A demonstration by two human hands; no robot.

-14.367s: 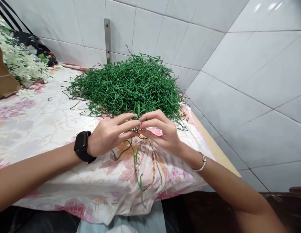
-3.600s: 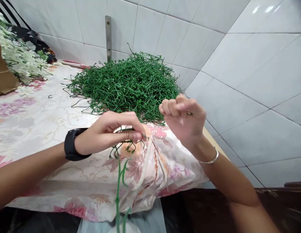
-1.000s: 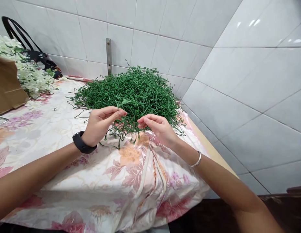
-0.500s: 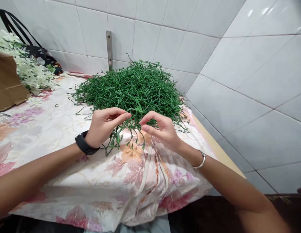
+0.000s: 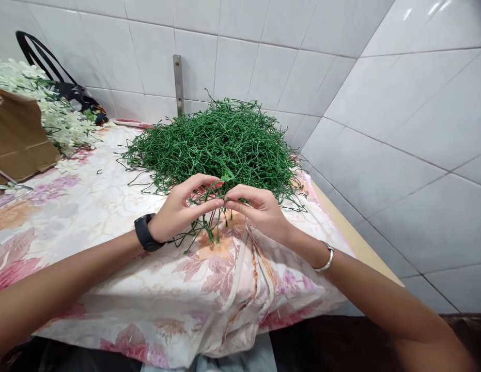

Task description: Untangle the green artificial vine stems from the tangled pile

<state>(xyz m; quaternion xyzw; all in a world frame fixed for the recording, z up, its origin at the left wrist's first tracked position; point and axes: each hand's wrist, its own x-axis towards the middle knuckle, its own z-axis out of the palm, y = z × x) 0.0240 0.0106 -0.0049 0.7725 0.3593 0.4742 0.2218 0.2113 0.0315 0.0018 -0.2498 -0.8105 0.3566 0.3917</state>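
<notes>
A large heap of thin green plastic stems (image 5: 220, 139) lies on a floral cloth by the tiled wall. In front of it, my left hand (image 5: 189, 201), with a black band at the wrist, holds a green stem between thumb and fingers. My right hand (image 5: 261, 209), with a silver bangle, is pinched on the same small green piece, its fingertips touching those of my left hand. Several loose stems (image 5: 211, 227) hang or lie below my fingers.
White artificial flowers (image 5: 65, 121) and a brown paper packet (image 5: 21, 137) are at the far left, with a black bag (image 5: 75, 98) behind. A metal strip (image 5: 179, 85) is fixed to the wall. The floral cloth (image 5: 120, 279) hangs over the table's front edge.
My hands have come together, fingertips now meeting at the green stem. My right hand's fingers, apart before, have closed. The whole view has shifted slightly.
</notes>
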